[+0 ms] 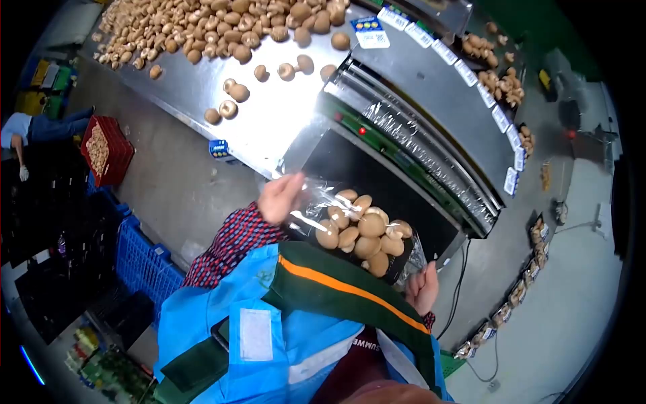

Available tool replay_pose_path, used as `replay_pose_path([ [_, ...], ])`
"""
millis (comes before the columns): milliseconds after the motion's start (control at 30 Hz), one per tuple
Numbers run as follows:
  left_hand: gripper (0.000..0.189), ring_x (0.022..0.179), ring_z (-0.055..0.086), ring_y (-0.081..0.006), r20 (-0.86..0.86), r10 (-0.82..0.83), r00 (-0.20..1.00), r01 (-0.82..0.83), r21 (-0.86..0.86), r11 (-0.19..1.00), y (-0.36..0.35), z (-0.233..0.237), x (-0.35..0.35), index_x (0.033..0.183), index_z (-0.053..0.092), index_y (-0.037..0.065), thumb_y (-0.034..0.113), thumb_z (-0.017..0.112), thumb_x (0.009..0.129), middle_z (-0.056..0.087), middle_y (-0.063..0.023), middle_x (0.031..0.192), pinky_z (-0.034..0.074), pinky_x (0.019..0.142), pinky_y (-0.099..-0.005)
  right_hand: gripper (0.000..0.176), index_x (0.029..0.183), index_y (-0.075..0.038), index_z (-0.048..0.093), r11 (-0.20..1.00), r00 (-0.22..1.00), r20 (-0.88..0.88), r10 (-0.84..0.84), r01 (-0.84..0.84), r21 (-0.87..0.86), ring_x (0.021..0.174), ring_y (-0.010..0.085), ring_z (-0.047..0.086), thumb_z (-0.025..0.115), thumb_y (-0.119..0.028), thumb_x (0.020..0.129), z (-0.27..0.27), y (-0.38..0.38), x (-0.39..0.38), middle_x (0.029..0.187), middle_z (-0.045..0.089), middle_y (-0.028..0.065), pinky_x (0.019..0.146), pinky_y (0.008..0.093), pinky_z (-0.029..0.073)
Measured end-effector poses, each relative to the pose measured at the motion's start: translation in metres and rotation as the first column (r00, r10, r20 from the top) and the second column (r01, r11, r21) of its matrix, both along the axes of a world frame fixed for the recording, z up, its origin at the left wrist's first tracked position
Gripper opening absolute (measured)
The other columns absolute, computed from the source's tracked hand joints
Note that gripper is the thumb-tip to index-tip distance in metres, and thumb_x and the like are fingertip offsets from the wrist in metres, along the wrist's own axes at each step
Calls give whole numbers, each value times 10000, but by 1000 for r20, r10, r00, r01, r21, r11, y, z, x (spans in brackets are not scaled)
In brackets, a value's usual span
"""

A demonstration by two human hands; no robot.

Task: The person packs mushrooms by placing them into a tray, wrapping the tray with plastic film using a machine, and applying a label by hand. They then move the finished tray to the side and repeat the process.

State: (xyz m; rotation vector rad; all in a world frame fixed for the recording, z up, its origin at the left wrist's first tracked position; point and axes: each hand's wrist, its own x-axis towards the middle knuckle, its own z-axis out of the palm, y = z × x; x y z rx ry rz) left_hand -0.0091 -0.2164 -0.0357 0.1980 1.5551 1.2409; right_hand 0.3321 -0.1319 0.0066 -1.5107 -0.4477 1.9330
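A dark tray of brown mushrooms lies low in front of my body, at the near edge of the black plate of a wrapping machine. Clear plastic film stretches out from the tray on its left side, and more film bunches at its right end. My left hand pinches the film at the left, fingers closed. On the right, my right hand has its fingers curled closed on the film by the tray's end. The tray's underside is hidden.
Loose mushrooms heap on the metal table. A film roll lies along the machine, with labels on a curved ledge beyond. Wrapped packs line the right. A red crate, blue crates and another person are at left.
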Motion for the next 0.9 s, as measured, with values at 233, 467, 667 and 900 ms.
replay_pose_path([
  [233,321,995,570,-201,425,-537,729,463,273,843,-19,-69,38,1176,525,36,194,495,898,598,-135,1076,453,868,-334,260,975,-81,494,820,795,203,571,-566,-90,724,117,472,522,-328,899,-162,-42,-16,815,478,32,624,248,369],
  [467,521,1208,414,-242,735,-605,307,-131,662,738,4,7,19,1344,291,25,292,455,927,397,-170,1319,441,928,-322,462,1233,-19,427,600,554,-233,799,-762,245,1077,206,461,571,-265,869,-18,7,-47,1179,462,140,926,341,339],
  [667,990,1130,441,-213,416,-908,-59,-56,906,419,12,11,-63,1404,140,13,531,656,738,358,-166,1294,428,878,-273,407,1223,-1,495,-366,-104,498,861,-807,464,1035,204,556,589,-88,836,123,117,-235,1158,567,119,917,325,420],
  [900,876,1148,435,-369,578,-715,393,-444,800,403,-9,-11,-107,1333,287,-12,560,610,754,379,-235,1274,409,935,-468,499,1247,-28,464,-811,-130,965,226,-574,113,1095,267,534,621,-160,792,120,281,-458,1182,549,155,935,351,422],
])
